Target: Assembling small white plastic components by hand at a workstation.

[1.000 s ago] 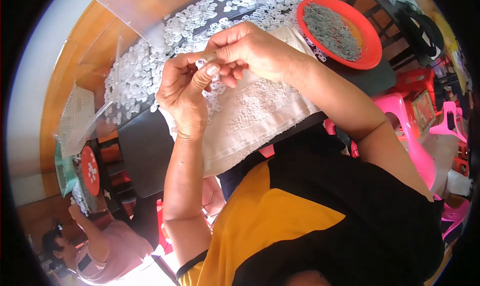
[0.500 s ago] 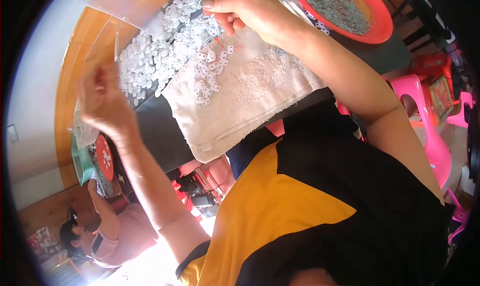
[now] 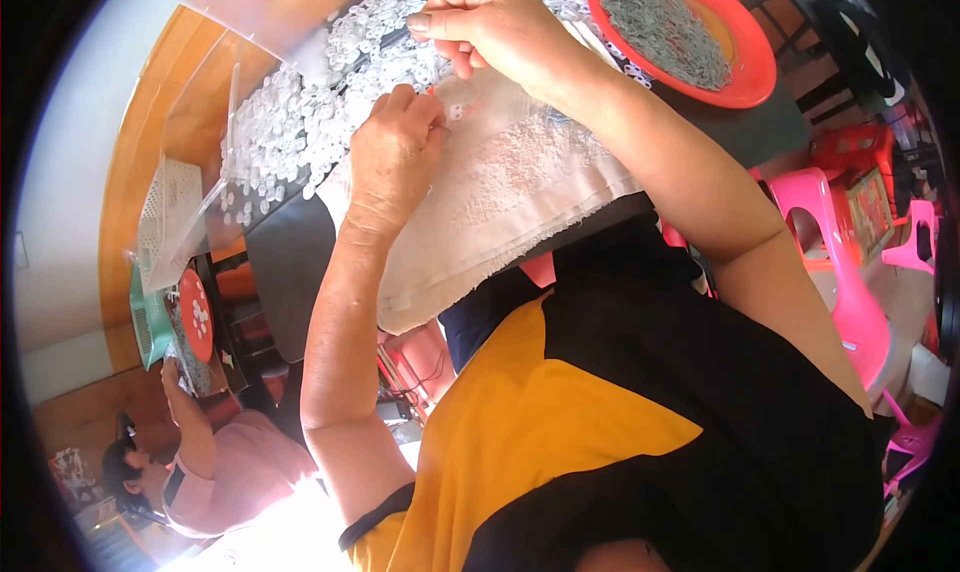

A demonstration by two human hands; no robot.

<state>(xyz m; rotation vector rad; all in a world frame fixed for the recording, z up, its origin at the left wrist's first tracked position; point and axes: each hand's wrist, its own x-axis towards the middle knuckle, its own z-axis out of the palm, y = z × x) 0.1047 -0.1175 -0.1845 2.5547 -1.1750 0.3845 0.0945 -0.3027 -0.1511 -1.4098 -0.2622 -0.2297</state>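
Observation:
My left hand (image 3: 395, 152) is over the beige towel (image 3: 500, 192), its fingers curled together and pointing down at the cloth. Whatever its fingertips may hold is hidden. Beyond it my right hand (image 3: 495, 27) hovers at the towel's far edge, thumb and forefinger pinched; anything between them is too small to make out. A heap of small white plastic pieces with holes (image 3: 290, 127) spreads along the table past the towel. One such white piece (image 3: 457, 112) lies on the cloth beside my left fingertips. My left hand covers part of the towel.
A red plate (image 3: 765, 72) of small grey slender pieces stands at the far right. Clear plastic sheeting (image 3: 270, 7) borders the heap. At left a person (image 3: 225, 462) sits near a green basket (image 3: 150, 317) and a red round tray (image 3: 190, 302). Pink chairs (image 3: 860, 322) stand right.
My left hand has swung right, from the heap's left edge onto the towel, over the spot where several white pieces lay. My right hand has barely moved.

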